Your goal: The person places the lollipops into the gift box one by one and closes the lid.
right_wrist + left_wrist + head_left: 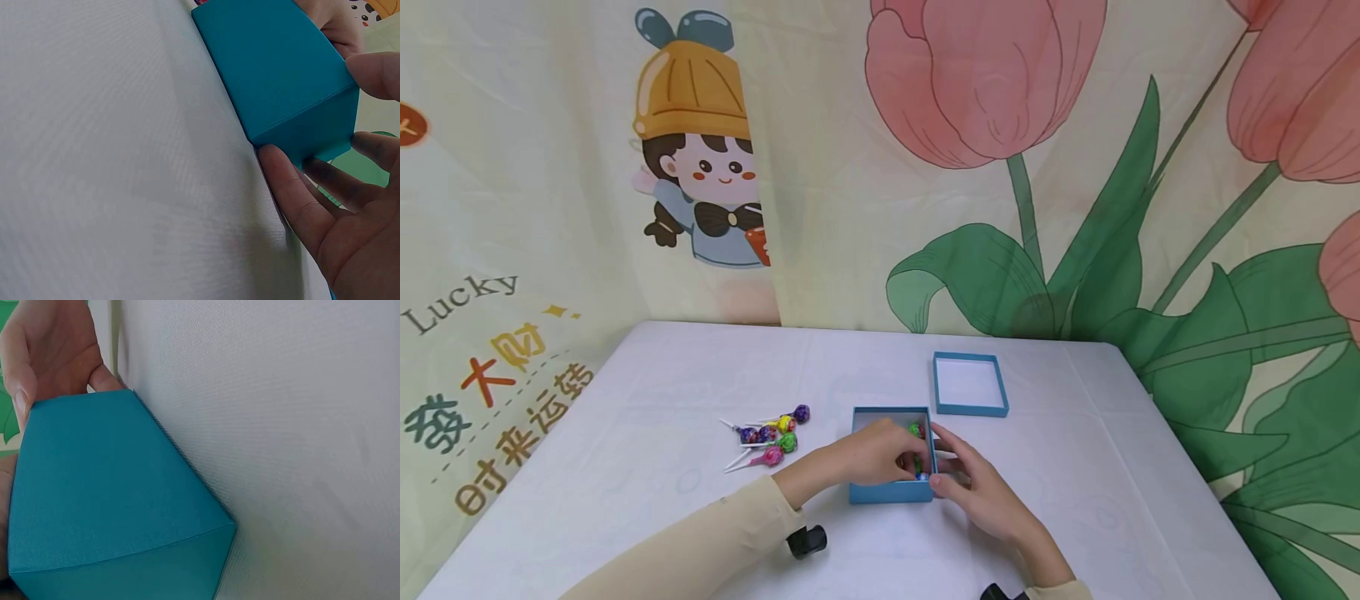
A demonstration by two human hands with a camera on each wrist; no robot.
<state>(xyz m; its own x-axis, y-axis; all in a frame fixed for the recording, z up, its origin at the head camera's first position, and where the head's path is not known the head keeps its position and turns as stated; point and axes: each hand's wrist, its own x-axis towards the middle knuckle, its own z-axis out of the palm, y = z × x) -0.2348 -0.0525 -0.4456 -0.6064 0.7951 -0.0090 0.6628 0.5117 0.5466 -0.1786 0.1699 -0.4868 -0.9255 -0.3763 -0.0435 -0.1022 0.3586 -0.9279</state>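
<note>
A blue open-topped box stands on the white table. From the left, my left hand reaches over its wall, the fingers bent down inside. Green and red lollipops show inside the box beside these fingers; I cannot tell whether the fingertips pinch one. Against the box's right wall rests my right hand, its thumb at the near corner and its fingers spread along the outside. In the right wrist view, extended fingers touch the box's side. The left wrist view shows mostly the box's outer wall.
Several wrapped lollipops, purple, yellow, green and pink, lie in a loose group left of the box, sticks pointing left. Behind the box to the right lies a shallow blue lid with a white inside. A printed cloth hangs behind the table.
</note>
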